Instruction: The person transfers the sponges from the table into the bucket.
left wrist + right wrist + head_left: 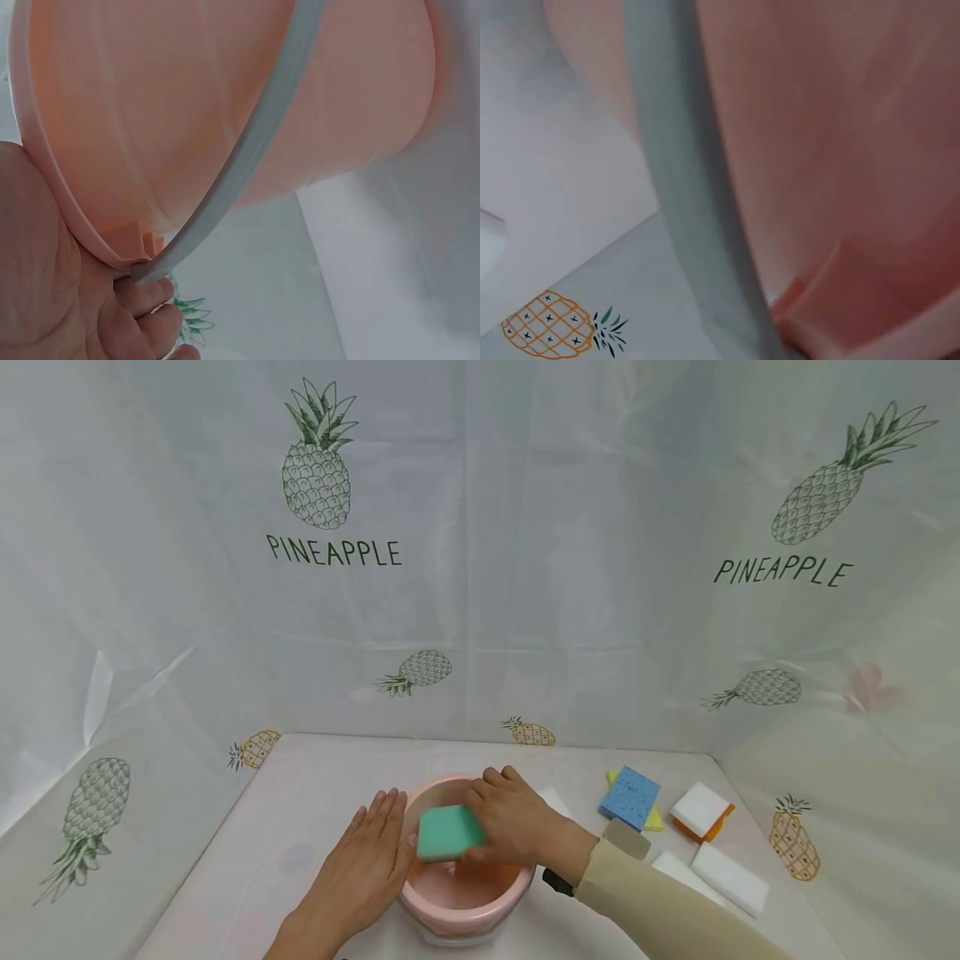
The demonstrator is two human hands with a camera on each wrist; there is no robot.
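A pink bucket (457, 902) with a grey handle (247, 157) stands at the front middle of the table. My right hand (517, 818) reaches across its right rim and grips a green sponge (448, 832) at the sponge's right end, over the bucket's opening. On the left, my left hand (363, 856) rests palm down against the rim, fingers straight and pointing away from me. In the left wrist view, the palm lies along the rim beside the handle's joint. The right wrist view is filled by the bucket's outer wall (855, 135) and handle; the right hand is out of it.
Right of the bucket lie a blue sponge (630, 797) on a yellow one, a greyish pad (626, 838), a white block with an orange underside (702, 810), and two white blocks, one partly behind the right sleeve (660, 902). A pineapple-printed sheet (555, 568) walls the table.
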